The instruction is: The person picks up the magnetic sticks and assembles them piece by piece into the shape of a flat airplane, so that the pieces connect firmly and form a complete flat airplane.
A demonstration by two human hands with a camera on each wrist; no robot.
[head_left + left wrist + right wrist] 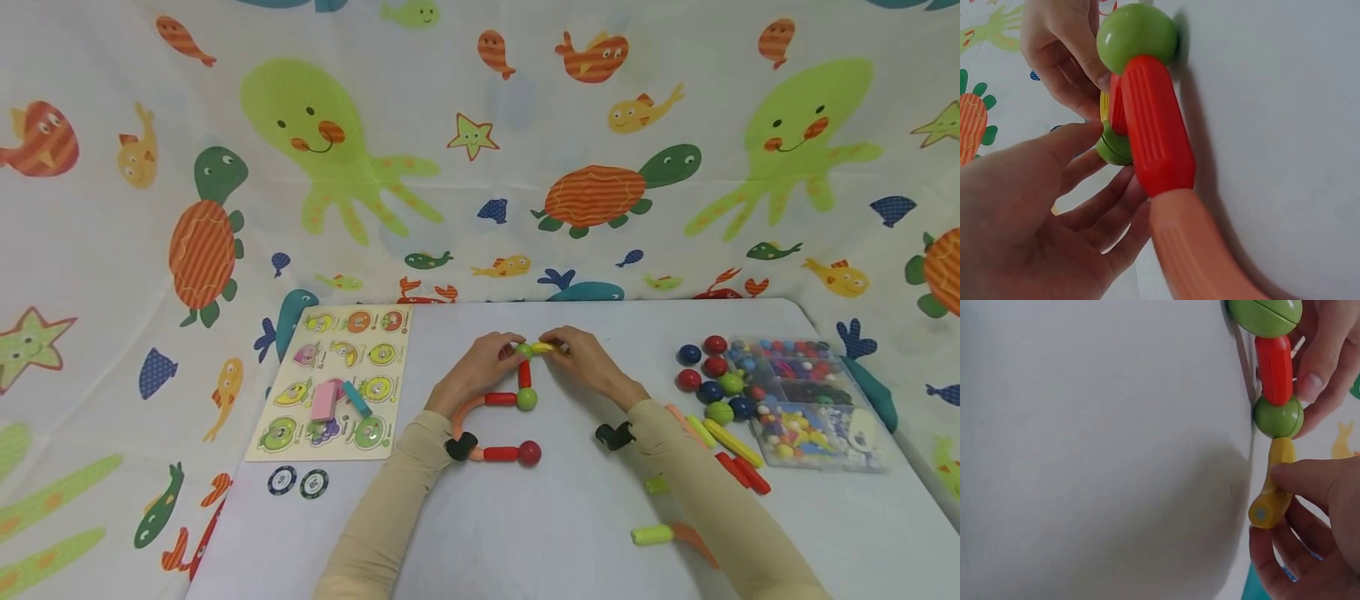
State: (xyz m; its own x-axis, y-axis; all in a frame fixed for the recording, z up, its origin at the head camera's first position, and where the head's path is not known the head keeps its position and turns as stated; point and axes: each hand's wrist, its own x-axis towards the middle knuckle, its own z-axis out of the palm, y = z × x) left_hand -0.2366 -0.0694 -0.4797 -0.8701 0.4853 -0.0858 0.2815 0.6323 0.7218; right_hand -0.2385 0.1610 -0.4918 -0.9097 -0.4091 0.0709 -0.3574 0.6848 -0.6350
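Note:
A chain of rods and balls lies on the white table. My right hand (pixel 583 357) pinches a yellow curved rod (pixel 1280 469), whose far end meets the upper green ball (pixel 1279 417). Thumb and fingers of my left hand (pixel 480 367) hold that same ball. From it a red rod (pixel 524 373) runs to a lower green ball (pixel 527 399). Another red rod (pixel 1159 125) joins this ball to an orange curved rod (pixel 1200 247), partly hidden by my left wrist in the head view. At the chain's other end are a red rod (pixel 500 454) and a red ball (pixel 529 453).
Left stands a fruit puzzle board (pixel 330 454) with pink and teal blocks, with two chips (pixel 282 480) before it. To the right are several loose balls (pixel 689 380), rods (pixel 733 442) and a bead box (pixel 825 461). A yellow-green rod (pixel 651 535) lies by my right forearm.

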